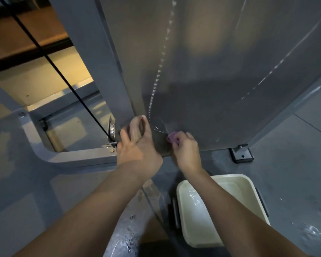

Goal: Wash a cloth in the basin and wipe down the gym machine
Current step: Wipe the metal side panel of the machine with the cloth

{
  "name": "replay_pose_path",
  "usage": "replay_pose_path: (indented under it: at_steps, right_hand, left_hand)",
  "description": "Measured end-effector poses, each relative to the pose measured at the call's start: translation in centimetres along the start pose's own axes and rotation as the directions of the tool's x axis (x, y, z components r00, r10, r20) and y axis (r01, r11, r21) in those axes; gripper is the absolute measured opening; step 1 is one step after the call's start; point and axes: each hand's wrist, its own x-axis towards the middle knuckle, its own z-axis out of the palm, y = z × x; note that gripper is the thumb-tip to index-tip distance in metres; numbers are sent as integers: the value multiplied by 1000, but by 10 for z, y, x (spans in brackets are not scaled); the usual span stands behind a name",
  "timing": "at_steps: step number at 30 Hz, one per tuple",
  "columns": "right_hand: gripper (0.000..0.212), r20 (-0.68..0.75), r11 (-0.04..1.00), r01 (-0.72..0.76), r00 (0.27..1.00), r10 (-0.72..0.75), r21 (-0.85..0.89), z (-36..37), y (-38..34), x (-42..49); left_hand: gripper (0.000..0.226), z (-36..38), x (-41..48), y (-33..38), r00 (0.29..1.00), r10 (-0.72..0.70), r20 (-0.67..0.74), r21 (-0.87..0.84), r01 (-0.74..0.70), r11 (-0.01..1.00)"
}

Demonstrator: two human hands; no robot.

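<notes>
- Your right hand [185, 151]: fingers curled round the purple cloth [172, 139], pressing it low on the machine's grey panel [202, 71].
- Your left hand [137, 143]: beside the cloth, gripping the panel's edge.
- Progress, judged: washing done, wiping under way; wet streaks arc up the panel above the cloth, the lower corner apparently left.
- Basin [248, 180]: below the cloth, holding water.
- Floor [295, 164]: grey, wet patches near the basin.

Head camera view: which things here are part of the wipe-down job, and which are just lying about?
Part of the job:
small purple cloth, held by the right hand
grey metal machine panel
cream plastic basin of water
left hand, resting on the panel's edge

Lying about:
black cable
silver pulley
black floor bracket
</notes>
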Motion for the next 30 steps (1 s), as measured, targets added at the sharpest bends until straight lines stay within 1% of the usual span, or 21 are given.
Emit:
replay_pose_path:
  at_steps: [1,2,5,7,8,9,11,12,14,16,17,18,19,21,22,24,26,27,28,29,30]
  right_hand:
    - [28,29,999,-49,998,48,14,0,3,0]
    - [26,11,998,-65,998,65,23,-1,-2,2]
    - [16,-140,997,49,989,-41,57,-5,-32,12]
    - [13,-151,991,132,980,-129,11,-4,-30,11]
    - [14,-129,992,125,984,-126,-10,-1,-17,8]
    - [18,-92,996,87,992,-88,-8,0,-4,3]
    - [26,-19,999,-32,999,33,36,-2,3,1]
    - [28,-37,998,-54,998,55,34,-4,-4,5]
    - [26,-162,999,6,987,2,47,-10,-29,16]
    - [11,-253,984,174,955,-156,49,-17,-44,21]
    - [9,-256,970,241,939,-229,18,-17,-40,20]
    - [14,-233,968,250,941,-246,-12,-14,-29,15]
    - [18,-185,978,207,961,-207,-21,-13,-16,8]
    - [23,-87,998,64,994,-62,12,-12,-7,1]
    - [24,-80,999,35,996,-32,31,-13,-12,3]
    - [20,-151,994,79,986,-67,76,-19,-33,13]
    - [12,-249,978,199,952,-178,63,-27,-50,22]
    - [12,-265,967,254,935,-237,30,-28,-48,22]
    - [16,-254,965,261,933,-254,-4,-26,-39,18]
    - [20,-221,975,222,950,-221,-22,-23,-25,11]
    - [21,-172,989,146,974,-147,-17,-20,-13,5]
  left_hand:
    - [98,0,0,1,1000,-4,3,-10,4,1000]
    - [98,0,0,2,1000,-7,3,-19,7,1000]
    - [98,2,4,-1,1000,7,-21,-26,-8,1000]
    - [97,4,4,-1,1000,8,-17,-22,-9,1000]
    - [98,4,3,-1,1000,5,-10,-26,-5,1000]
    - [98,3,3,0,1000,0,0,-36,0,999]
    - [99,1,3,3,1000,-13,12,-63,14,998]
    - [100,0,3,3,1000,-12,12,-69,13,998]
    - [99,0,4,1,1000,1,-8,-57,-1,998]
    - [97,2,4,-1,1000,7,-14,-43,-7,999]
    - [96,2,4,-1,1000,0,-7,-43,0,999]
    - [96,1,2,0,1000,-6,2,-49,6,999]
    - [97,0,2,2,1000,-10,11,-57,11,998]
    - [96,-2,1,3,1000,-15,17,-72,16,997]
    - [95,-2,0,2,1000,-11,15,-75,13,997]
    - [95,-3,0,-1,1000,-1,17,-67,2,998]
    - [96,-3,2,-3,1000,0,26,-55,2,998]
    - [96,-2,2,-2,999,-7,34,-54,9,998]
    - [96,-2,1,-1,999,-12,37,-59,14,998]
    - [97,-2,0,0,999,-13,40,-68,15,998]
    - [99,-3,0,1,999,-14,44,-77,18,997]
